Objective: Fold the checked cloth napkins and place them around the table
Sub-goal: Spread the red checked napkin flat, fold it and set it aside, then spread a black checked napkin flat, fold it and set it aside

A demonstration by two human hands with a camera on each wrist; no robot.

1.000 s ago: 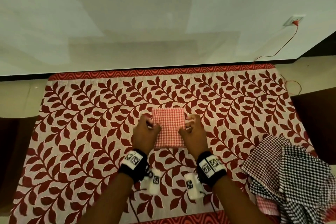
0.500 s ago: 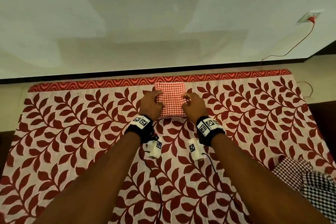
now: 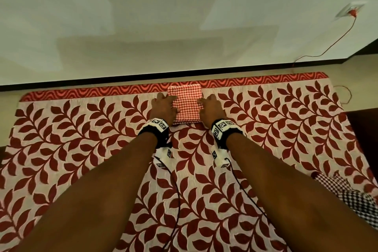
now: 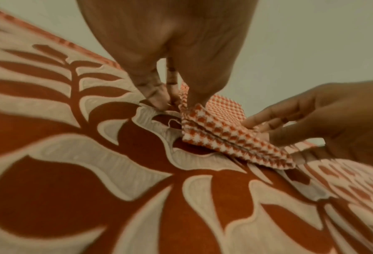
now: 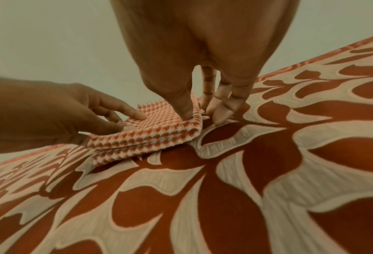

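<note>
Dim, warm light; soft broad shadows on the wall [image 3: 122,26]. Head view is sharp in the middle, bowed at the edges. Both wrist views are soft and grainy, the tablecloth [image 4: 94,206] smeared up close

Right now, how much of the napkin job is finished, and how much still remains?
Done: one red checked napkin is folded into a small square and lies at the far edge of the leaf-patterned tablecloth.

In hand: the left hand and right hand pinch its two sides; it is not yet released.

Left: the unfolded checked napkins heaped at the near right corner need folding and placing.
</note>
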